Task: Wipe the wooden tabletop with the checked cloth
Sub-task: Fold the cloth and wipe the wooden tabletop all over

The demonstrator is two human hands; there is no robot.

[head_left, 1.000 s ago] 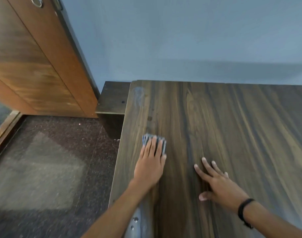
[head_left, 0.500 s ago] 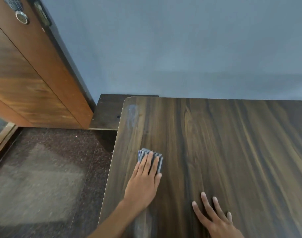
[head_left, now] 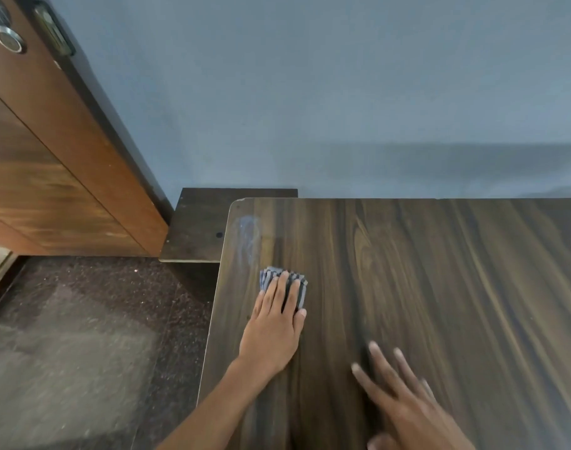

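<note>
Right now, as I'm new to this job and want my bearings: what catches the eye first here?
The left hand presses a folded checked cloth flat on the wooden tabletop, near its left edge. Just beyond the cloth, toward the far left corner, a pale smear stands out on the dark wood. The right hand is spread open over the tabletop, nearer and blurred.
</note>
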